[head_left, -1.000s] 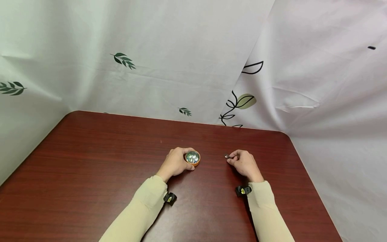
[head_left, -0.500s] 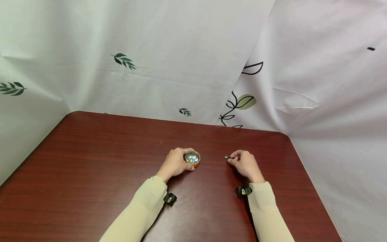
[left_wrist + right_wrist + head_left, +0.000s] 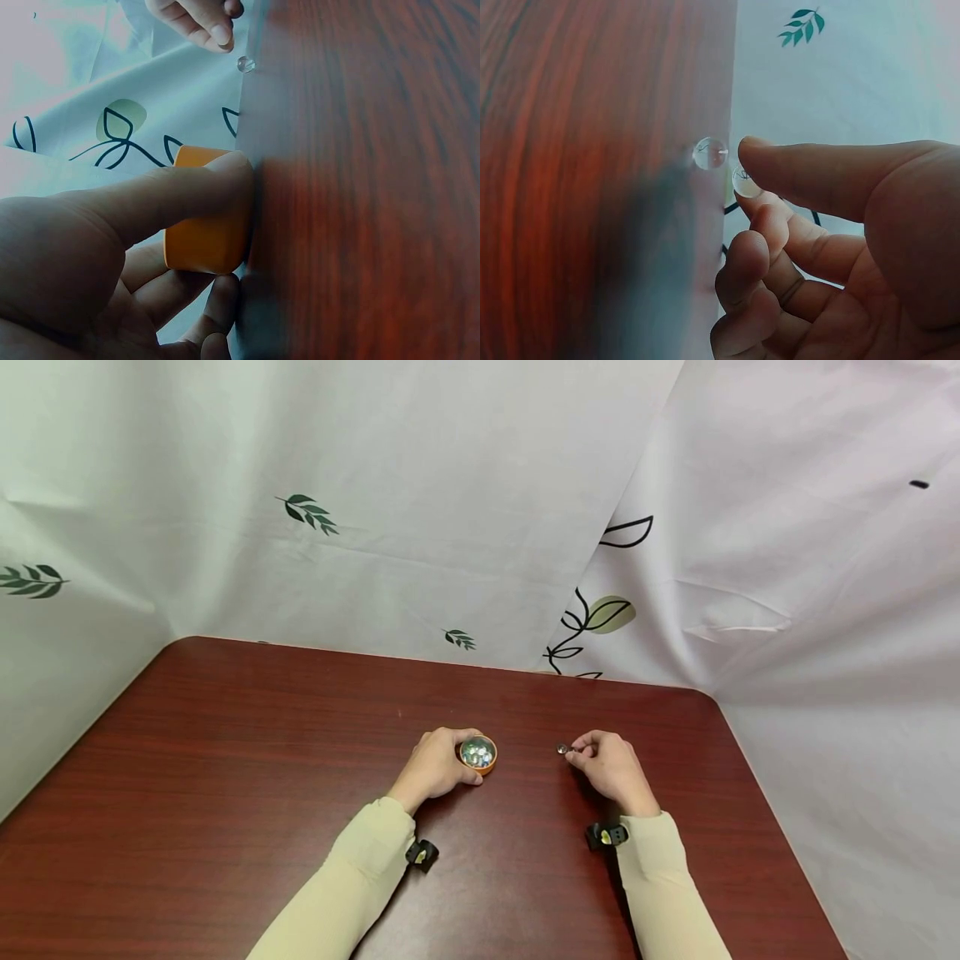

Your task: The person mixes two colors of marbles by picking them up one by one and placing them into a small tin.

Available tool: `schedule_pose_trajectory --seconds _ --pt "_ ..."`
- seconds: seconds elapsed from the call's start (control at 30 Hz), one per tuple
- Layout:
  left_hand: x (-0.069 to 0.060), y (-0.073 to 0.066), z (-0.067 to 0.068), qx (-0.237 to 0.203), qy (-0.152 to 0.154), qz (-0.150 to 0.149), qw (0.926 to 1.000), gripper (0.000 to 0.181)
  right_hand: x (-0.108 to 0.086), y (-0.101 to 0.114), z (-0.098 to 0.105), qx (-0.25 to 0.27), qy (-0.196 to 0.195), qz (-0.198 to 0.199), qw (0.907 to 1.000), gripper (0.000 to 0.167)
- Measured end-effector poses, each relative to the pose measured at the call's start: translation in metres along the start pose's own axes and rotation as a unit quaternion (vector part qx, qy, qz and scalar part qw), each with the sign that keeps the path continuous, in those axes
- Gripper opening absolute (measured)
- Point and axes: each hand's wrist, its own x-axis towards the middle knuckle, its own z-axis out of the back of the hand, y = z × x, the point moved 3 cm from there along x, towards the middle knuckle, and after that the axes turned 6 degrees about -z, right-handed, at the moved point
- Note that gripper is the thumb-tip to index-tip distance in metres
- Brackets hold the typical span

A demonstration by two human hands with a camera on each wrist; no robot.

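Observation:
My left hand [image 3: 437, 762] grips a small round orange container [image 3: 206, 244] from its left side, thumb and fingers on opposite sides of the wall. Clear, glinting pieces [image 3: 477, 753] fill it, as the head view shows. To the right, my right hand [image 3: 609, 768] is low over the table. Between its thumb and index finger it pinches a clear glass marble [image 3: 745, 182]. A second clear marble [image 3: 710, 153] rests on the table just beyond those fingertips, a little apart from the pinched one. From the left wrist, the container's inside is hidden.
Under both hands lies a dark red wood-grain table [image 3: 247, 760]. White cloth [image 3: 420, 510] with leaf prints hangs behind it and at both sides. A small black camera [image 3: 422, 855] is strapped to the left wrist, another black camera [image 3: 606, 836] to the right.
The right hand has shifted very slightly to the right near the resting marble. The left hand and the container keep their place; the head view has tilted a touch.

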Motion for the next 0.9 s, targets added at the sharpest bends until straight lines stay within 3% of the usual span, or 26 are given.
schedule_pose_trajectory --seconds 0.9 --pt "-0.001 -0.002 0.0 -0.002 0.001 0.001 1.0 0.061 -0.006 0.018 0.004 0.009 -0.005 0.035 0.9993 0.012"
